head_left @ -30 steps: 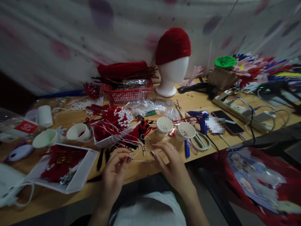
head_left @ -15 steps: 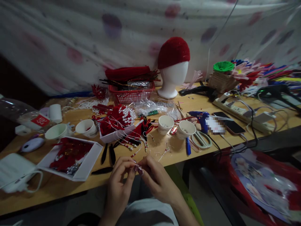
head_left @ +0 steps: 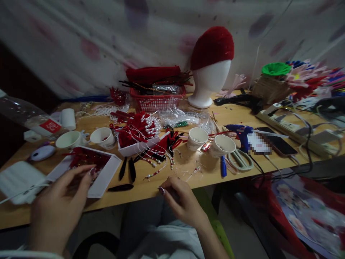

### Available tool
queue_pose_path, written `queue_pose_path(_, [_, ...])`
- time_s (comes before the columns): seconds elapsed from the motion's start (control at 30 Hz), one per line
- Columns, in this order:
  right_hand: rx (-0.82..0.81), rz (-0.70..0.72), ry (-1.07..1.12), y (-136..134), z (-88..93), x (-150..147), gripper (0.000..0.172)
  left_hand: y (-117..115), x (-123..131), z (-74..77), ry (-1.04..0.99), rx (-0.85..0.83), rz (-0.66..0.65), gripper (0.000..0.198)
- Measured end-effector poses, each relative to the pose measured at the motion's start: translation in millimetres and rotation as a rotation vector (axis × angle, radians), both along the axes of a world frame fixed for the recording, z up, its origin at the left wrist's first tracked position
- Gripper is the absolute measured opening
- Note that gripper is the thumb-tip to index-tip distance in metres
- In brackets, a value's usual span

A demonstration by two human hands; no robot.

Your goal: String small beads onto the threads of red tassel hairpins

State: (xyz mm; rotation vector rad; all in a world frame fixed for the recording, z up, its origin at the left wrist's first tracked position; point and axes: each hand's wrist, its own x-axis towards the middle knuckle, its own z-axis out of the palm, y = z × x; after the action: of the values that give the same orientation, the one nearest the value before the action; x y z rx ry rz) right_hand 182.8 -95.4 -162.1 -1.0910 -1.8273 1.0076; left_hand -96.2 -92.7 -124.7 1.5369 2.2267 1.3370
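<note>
My left hand (head_left: 58,207) reaches out to the left with its fingers spread and nothing in it, the fingertips over the near edge of a white box (head_left: 106,180) filled with red trimmings. My right hand (head_left: 182,201) stays at the table's front edge, fingers curled in a pinch on something too small to make out. Beaded strings (head_left: 157,169) lie on the wooden table (head_left: 194,176) just beyond my right hand. Black pliers (head_left: 126,169) rest between the two hands.
Paper cups (head_left: 196,138) stand mid-table, with scissors (head_left: 239,160), a blue glue gun (head_left: 239,131) and a phone (head_left: 277,142) to the right. A red basket (head_left: 157,100) and a white mannequin head with a red cap (head_left: 211,64) stand at the back. A power strip with cables (head_left: 293,129) lies far right.
My hands were together in front of me, pinching something small. My left hand has let go and swung left toward the white box; my right hand stays near the table edge.
</note>
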Motion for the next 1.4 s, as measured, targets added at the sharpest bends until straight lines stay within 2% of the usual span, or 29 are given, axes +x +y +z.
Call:
queue_pose_path(0.1, [-0.028, 0.006, 0.042, 7.0, -6.2, -3.4, 0.016, 9.1, -23.5, 14.2, 0.239, -0.176, 0.018, 0.016])
queue_pose_path(0.2, [-0.024, 0.015, 0.04, 10.7, -9.0, -7.0, 0.019, 9.5, -29.3, 28.3, 0.196, -0.188, 0.059, 0.014])
queue_pose_path(0.3, [-0.019, 0.032, 0.02, 13.6, -11.7, -10.2, 0.02, 10.9, -33.0, 33.6, 0.173, -0.196, -0.027, 0.014])
queue_pose_path(0.47, [-0.019, 0.013, -0.025, 22.7, -23.2, -12.0, 0.019, 24.9, -44.2, 19.6, 0.258, -0.265, -0.252, 0.012])
queue_pose_path(0.6, [-0.027, 0.011, -0.076, 29.3, -30.6, -6.3, 0.018, 40.7, -43.9, 8.3, 0.408, -0.325, -0.358, 0.019])
queue_pose_path(0.73, [-0.061, 0.043, -0.067, 32.2, -30.6, -1.5, 0.018, 55.9, -39.9, 4.9, 0.509, -0.434, -0.406, 0.014])
queue_pose_path(0.97, [-0.161, -0.048, -0.027, 28.5, -24.2, -7.1, 0.024, 68.4, -33.7, 9.0, 0.558, -0.651, -0.498, 0.018])
queue_pose_path(1.03, [-0.184, -0.064, -0.021, 27.8, -22.5, -8.1, 0.025, 69.2, -33.3, 9.0, 0.582, -0.671, -0.511, 0.019])
queue_pose_path(1.17, [-0.184, 0.032, 0.0, 29.1, -20.5, -8.0, 0.022, 69.5, -34.0, 8.0, 0.648, -0.692, -0.537, 0.021])
queue_pose_path(1.3, [-0.167, 0.04, 0.026, 29.7, -19.4, -8.9, 0.02, 71.1, -34.7, 7.1, 0.594, -0.679, -0.536, 0.02])
queue_pose_path(1.4, [-0.191, 0.068, 0.078, 28.2, -17.5, -10.3, 0.022, 73.2, -35.2, 6.8, 0.562, -0.734, -0.553, 0.025])
